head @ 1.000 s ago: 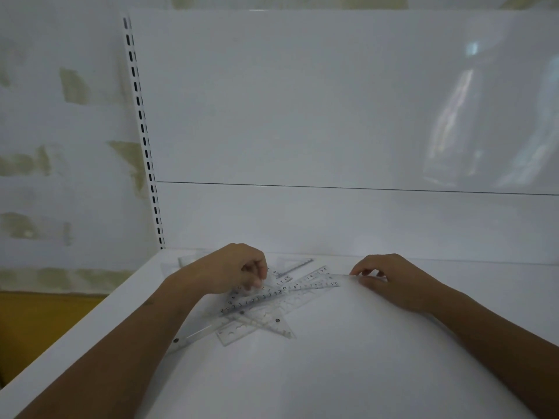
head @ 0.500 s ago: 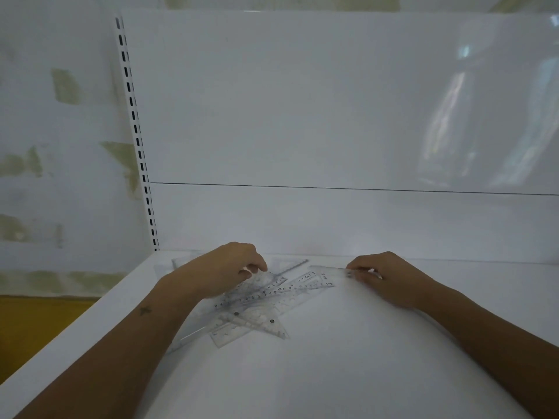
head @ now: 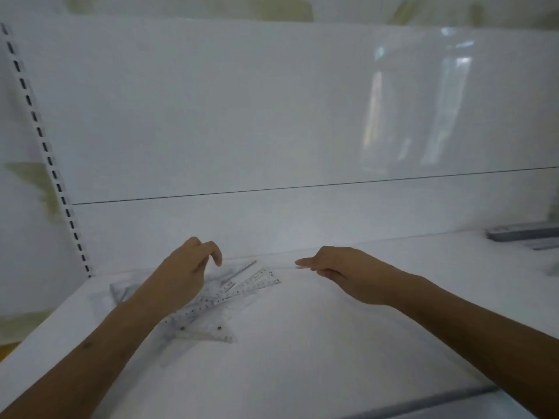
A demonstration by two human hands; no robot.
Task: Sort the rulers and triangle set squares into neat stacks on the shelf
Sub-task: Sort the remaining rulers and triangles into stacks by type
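Clear rulers (head: 242, 293) and triangle set squares (head: 208, 332) lie flat, crossed in a messy pile on the white shelf (head: 302, 358), near its left back corner.

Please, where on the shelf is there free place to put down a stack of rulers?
The shelf is bare in front of the right hand, and behind that hand, up to the grey stack at the far right. It is crowded on the left, where the pile of rulers and set squares lies under the left hand.

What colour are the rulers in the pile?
Clear plastic rulers with dark markings, seen in the head view.
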